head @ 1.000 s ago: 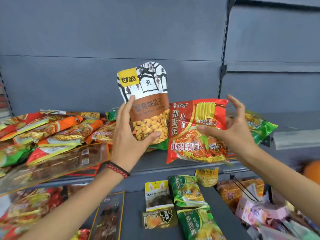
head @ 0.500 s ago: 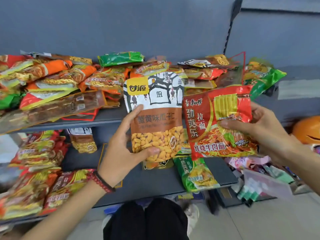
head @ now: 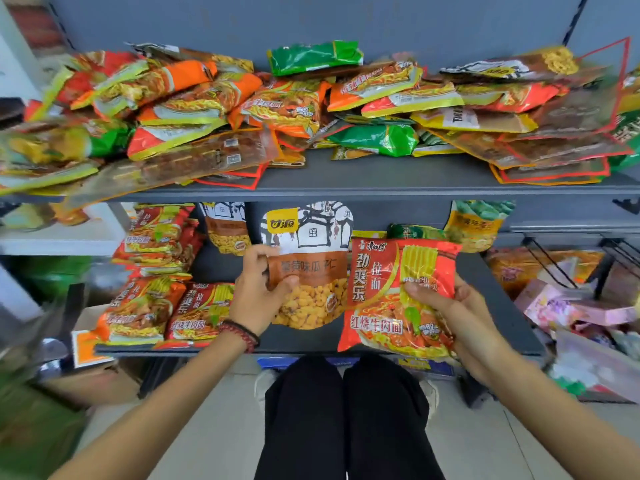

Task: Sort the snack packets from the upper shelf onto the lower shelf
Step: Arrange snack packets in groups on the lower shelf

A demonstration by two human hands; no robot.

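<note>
Both packets have come down from the upper shelf [head: 381, 178] to just above the lower shelf [head: 485, 289]. The left hand [head: 258, 292] grips the seed pouch [head: 311, 258] at its left edge, thumb curled over the front, while the right hand [head: 460, 317] grips the red noodle packet [head: 398, 292] at its right side. Stacked red packets [head: 145, 306] lie at the lower shelf's left end.

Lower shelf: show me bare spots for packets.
The lower shelf is bare at its right end, beyond the red noodle packet in the right hand. A gap lies between the noodle stacks and the left hand gripping the seed pouch. The left end is crowded; the upper shelf is heaped, except its front strip.
</note>
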